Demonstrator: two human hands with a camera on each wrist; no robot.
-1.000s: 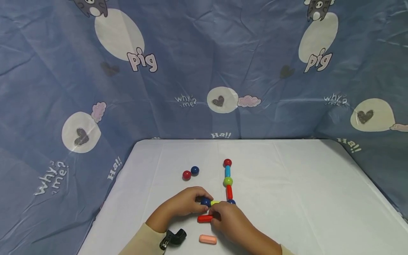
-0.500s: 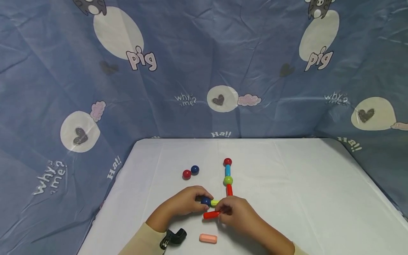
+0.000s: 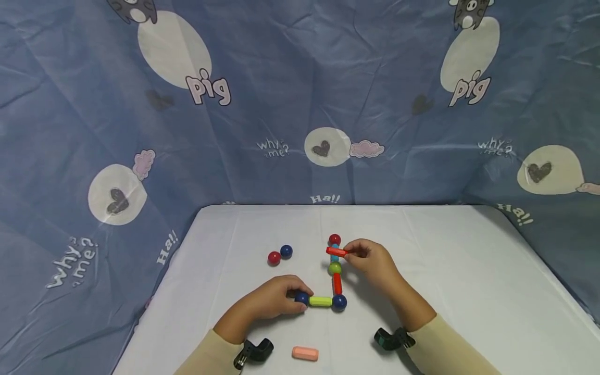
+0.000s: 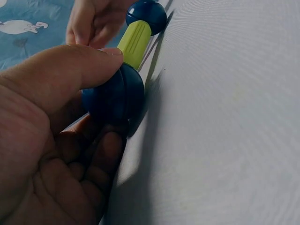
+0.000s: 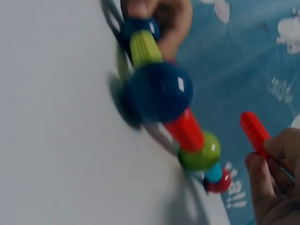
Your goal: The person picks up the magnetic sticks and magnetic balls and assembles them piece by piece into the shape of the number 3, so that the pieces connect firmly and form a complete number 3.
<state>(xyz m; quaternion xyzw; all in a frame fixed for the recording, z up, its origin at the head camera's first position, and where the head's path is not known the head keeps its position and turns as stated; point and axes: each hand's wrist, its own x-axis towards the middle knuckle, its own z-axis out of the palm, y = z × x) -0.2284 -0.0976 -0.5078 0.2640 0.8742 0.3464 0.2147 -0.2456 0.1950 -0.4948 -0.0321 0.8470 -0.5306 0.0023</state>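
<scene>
An L-shaped chain of balls and rods lies on the white table. Its long side runs from a red ball [image 3: 335, 239] through a light blue rod, a green ball [image 3: 335, 268] and a red rod [image 3: 337, 284] to a dark blue corner ball [image 3: 339, 302]. From there a yellow-green rod [image 3: 321, 301] leads left to another dark blue ball [image 4: 115, 96]. My left hand [image 3: 276, 298] holds that end ball between thumb and fingers. My right hand [image 3: 375, 263] pinches one end of a loose red rod [image 5: 254, 133], raised above the table, overlapping the light blue rod in the head view.
A loose red ball [image 3: 274, 258] and a dark blue ball [image 3: 286, 251] sit together left of the chain. Near the front lies a salmon-pink rod [image 3: 305, 353]. A blue printed cloth [image 3: 262, 104] hangs behind the white table [image 3: 445, 271].
My right hand has lifted the loose red rod from in front of the yellow-green rod and carried it away and to the right, uncovering the corner ball. The left hand stays put.
</scene>
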